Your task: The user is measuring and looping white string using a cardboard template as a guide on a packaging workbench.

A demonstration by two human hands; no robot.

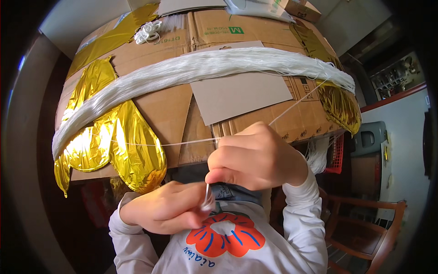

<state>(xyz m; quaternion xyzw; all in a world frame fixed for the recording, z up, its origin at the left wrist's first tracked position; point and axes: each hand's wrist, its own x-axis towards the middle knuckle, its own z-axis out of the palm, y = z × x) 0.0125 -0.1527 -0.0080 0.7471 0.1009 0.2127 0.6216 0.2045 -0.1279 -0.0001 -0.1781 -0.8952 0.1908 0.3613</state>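
Head view — left hand (171, 206) pinching white thread bunch (208, 203) — right hand (256, 157) pinching strand (208, 189).

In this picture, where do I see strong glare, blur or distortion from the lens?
In the head view, glare whitens part of the gold foil at left; in the same view, the small thread bundle beside the left hand looks blurred; the head view's fisheye lens also bows the cardboard edges and leaves black corners.
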